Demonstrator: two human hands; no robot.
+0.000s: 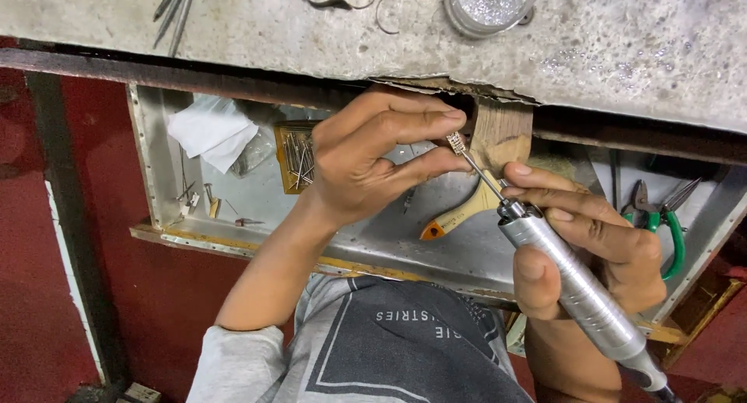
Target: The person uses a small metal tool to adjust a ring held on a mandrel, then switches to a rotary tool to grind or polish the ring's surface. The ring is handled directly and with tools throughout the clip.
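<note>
Small silvery metal piece (455,142) sits pinched in left hand (366,158) fingertips against the wooden peg; right hand (591,243) grips the steel rotary handpiece (576,290), whose bit could skid into fingers (thin hold).

A small studded metal piece (455,142) sat at frame centre, touching the thin bit of a silver rotary handpiece (572,282) slanting toward lower right.
</note>
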